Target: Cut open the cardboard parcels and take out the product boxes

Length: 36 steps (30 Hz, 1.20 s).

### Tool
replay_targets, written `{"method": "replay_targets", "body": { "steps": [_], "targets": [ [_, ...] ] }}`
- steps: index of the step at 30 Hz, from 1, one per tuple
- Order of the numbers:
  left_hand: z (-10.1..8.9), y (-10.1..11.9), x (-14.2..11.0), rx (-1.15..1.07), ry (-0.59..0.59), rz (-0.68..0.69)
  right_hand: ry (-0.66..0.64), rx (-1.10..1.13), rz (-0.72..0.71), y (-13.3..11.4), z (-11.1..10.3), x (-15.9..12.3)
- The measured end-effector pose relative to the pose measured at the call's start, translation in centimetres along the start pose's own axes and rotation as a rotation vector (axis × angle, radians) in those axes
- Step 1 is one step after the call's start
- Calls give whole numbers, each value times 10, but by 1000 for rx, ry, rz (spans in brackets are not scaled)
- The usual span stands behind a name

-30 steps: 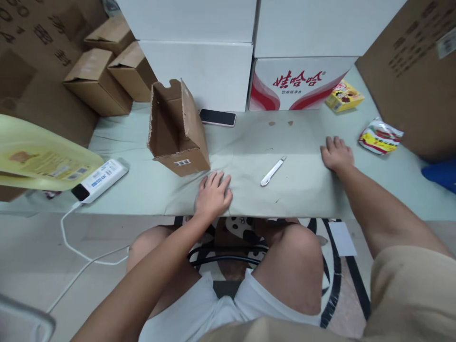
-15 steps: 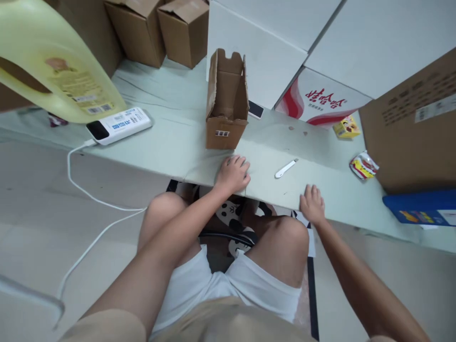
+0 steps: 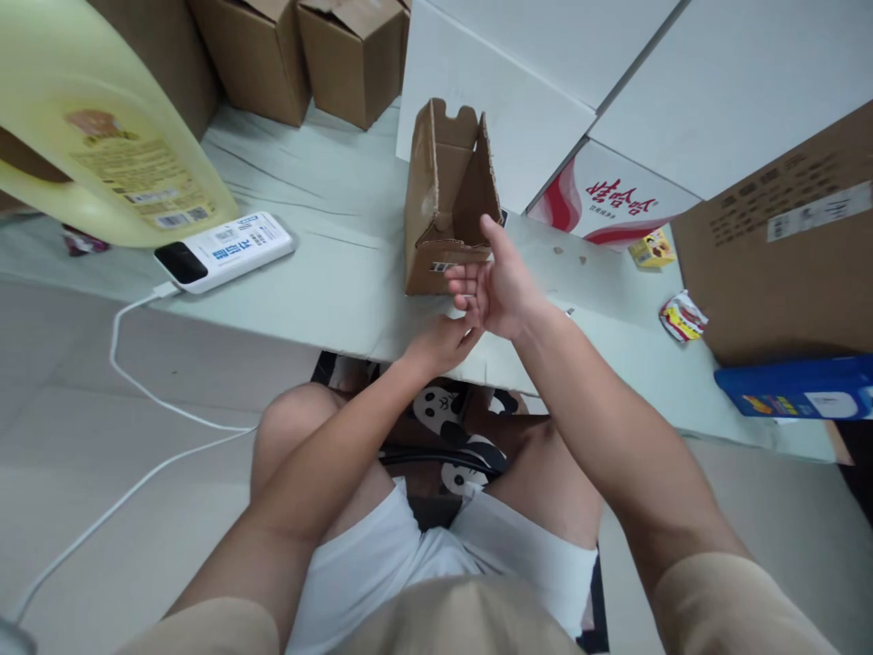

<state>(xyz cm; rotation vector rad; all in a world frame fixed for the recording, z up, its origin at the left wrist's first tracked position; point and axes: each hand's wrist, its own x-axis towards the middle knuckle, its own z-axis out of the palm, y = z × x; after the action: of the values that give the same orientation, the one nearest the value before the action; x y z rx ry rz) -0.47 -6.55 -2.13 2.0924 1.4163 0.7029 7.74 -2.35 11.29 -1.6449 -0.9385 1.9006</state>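
A small open cardboard box [image 3: 446,196] stands on its side on the pale green table [image 3: 327,282], its opening towards me. My right hand [image 3: 495,287] is raised in front of the box's lower edge, palm up, fingers loosely curled and empty. Just below it, my left hand [image 3: 440,344] rests on the table's front edge, partly hidden by the right hand, with its fingers lying flat. The white utility knife that lay on the table is hidden behind my right hand.
A yellow jug [image 3: 95,136] looms at the upper left. A white power bank [image 3: 225,250] with a cable [image 3: 136,364] lies on the table. Cardboard boxes [image 3: 306,50] and white cartons [image 3: 579,82] line the back. Snack packets [image 3: 682,317] and a blue box [image 3: 795,387] lie at the right.
My right hand left the table's front edge at the right and rose leftward to the box. The view has tilted and turned left. My left hand has stayed at the edge.
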Motion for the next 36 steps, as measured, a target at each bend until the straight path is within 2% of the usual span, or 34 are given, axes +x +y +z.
{"method": "replay_targets", "body": {
  "steps": [3,6,9,12,15,19,21,23,25,28,33,36],
  "targets": [
    [-8,-1,-11,14,43,-42,55,-21,-29,-2,7,16],
    [-18,-1,-20,-8,170,-67,36,47,-121,15,0,16],
    [-28,-3,-22,-94,347,-60,106,258,-246,35,-14,7],
    [-34,-6,-19,-190,409,-49,255,428,-309,51,-44,-4],
    [-34,-6,-13,-237,389,-18,486,526,-421,58,-97,-21],
    [-26,-2,-5,-231,366,9,887,577,-560,56,-197,-52],
    [-22,1,0,-215,342,19,1073,562,-583,49,-246,-65],
    [-18,5,6,-197,318,25,1199,531,-570,38,-288,-73],
    [-13,8,14,-184,299,25,1249,492,-541,25,-323,-72],
    [-6,12,28,-165,285,33,1245,421,-494,5,-364,-58],
    [8,15,50,-153,287,109,1250,296,-403,-22,-418,-21],
    [15,17,60,-166,321,151,1247,153,-457,-33,-443,-2]
  ]
}}
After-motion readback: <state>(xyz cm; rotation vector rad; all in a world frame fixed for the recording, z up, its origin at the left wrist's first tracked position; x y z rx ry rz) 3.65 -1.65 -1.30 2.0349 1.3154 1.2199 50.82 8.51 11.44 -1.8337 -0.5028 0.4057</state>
